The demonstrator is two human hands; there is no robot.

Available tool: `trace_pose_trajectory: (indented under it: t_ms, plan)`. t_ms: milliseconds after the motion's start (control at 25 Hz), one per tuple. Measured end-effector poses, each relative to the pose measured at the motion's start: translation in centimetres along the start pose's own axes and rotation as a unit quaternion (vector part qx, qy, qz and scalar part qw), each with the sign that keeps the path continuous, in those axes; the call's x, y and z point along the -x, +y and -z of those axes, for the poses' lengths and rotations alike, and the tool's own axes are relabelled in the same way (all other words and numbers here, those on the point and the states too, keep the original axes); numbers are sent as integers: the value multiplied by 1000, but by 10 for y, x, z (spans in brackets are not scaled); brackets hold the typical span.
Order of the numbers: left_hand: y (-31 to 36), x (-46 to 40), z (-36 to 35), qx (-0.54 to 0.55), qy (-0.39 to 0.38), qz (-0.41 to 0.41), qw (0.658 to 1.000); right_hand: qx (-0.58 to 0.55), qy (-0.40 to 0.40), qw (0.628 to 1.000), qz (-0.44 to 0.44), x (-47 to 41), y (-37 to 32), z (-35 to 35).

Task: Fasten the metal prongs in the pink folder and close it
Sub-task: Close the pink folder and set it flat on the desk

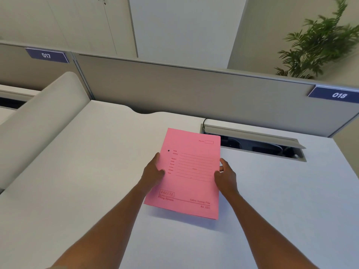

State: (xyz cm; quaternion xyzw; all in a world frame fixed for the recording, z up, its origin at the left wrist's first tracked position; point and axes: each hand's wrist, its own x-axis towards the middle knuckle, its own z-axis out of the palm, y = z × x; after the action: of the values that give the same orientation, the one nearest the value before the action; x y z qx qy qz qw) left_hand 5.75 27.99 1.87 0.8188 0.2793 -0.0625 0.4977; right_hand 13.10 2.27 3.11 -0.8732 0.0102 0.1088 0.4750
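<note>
The pink folder [186, 173] is shut, its printed front cover facing up, and held a little above the white desk [97, 171], casting a shadow under its near edge. My left hand [153, 172] grips its left edge, thumb on the cover. My right hand [225, 176] grips the right edge in the same way. The metal prongs are hidden inside the folder; only a small dark hole shows near the cover's upper left.
An open cable tray slot [258, 146] lies in the desk just behind and right of the folder. A grey partition [184, 90] with labels 017 and 018 runs along the back. A curved side divider [38, 121] stands at left, a plant [318, 43] at far right.
</note>
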Motion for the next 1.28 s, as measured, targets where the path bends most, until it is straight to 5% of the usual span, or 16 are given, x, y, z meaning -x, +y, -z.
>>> trace_pose_trajectory:
  t_ms: [360, 1280]
  plan:
    - [4, -44, 33, -128, 38, -17, 991, 17, -30, 999, 4, -42, -23, -28]
    - [3, -139, 49, -224, 58, 15, 973, 102, -4, 995, 7, -150, -36, -83]
